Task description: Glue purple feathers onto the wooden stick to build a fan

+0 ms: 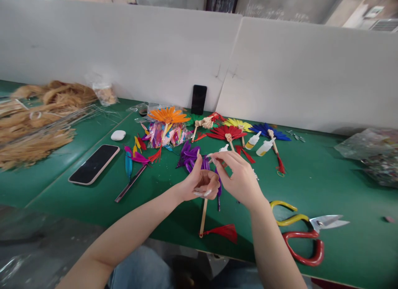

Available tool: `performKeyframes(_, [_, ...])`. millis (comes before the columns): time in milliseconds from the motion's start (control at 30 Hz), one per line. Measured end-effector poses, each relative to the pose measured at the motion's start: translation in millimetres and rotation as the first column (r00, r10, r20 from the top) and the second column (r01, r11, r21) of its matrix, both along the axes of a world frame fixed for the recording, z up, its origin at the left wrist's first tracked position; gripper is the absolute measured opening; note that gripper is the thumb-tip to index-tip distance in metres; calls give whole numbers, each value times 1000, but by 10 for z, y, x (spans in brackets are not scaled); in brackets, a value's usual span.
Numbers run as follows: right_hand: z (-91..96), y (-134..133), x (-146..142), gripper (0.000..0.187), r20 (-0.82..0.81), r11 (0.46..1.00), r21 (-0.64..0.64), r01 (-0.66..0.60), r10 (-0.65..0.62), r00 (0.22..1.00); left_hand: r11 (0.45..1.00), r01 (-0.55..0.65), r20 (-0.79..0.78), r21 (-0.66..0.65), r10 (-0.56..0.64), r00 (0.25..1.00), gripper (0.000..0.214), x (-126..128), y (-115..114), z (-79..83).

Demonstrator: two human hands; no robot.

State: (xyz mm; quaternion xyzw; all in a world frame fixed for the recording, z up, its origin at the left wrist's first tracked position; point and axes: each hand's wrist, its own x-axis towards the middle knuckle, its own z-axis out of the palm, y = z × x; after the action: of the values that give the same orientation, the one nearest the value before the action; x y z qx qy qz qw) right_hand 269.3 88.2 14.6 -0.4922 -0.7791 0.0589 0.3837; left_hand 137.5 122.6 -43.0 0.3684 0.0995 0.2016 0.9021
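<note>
Both my hands are raised over a purple feather fan [188, 154] on the green table. My left hand [200, 183] has its fingers curled in and its thumb pointing up; whether something lies inside the curl is hidden. Thumb and forefinger of my right hand [239, 177] are pinched together near the left thumb, on something too small to make out. Below the hands, the fan's wooden handle [204, 216] sticks out toward me, with a red tassel [225, 232] at its end. Purple feathers show behind and between the hands.
Orange [168, 115], red [225, 132], yellow and blue feather fans [270, 131] lie behind. Glue bottles [253, 140] stand right of centre. Scissors [306, 227] lie near my right forearm. A phone [95, 164], loose feathers and tan fibre bundles [46, 119] are left.
</note>
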Motion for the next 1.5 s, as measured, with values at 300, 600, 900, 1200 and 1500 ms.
performKeyframes(300, [-26, 28, 72, 21, -262, 977, -195, -82, 29, 965, 377, -583, -22, 720, 851, 524, 52, -127, 31, 126])
performKeyframes(600, [-15, 52, 79, 22, -375, 911, -368, -187, 39, 926, -452, -187, 487, 872, 770, 412, 24, -222, 133, 132])
performKeyframes(900, [-53, 87, 22, 23, -530, 831, -446, -332, 53, 846, -601, -200, 633, 774, 738, 234, 14, -209, 102, 131])
performKeyframes(1200, [-31, 110, 122, 31, -630, 683, -490, -542, 152, 762, -441, -307, 492, 843, 864, 109, 12, -261, 207, 151])
performKeyframes(1500, [-22, -121, 580, 37, -628, 934, -356, -24, -220, 746, -192, 159, 37, 968, 744, 668, 30, 178, -31, 126])
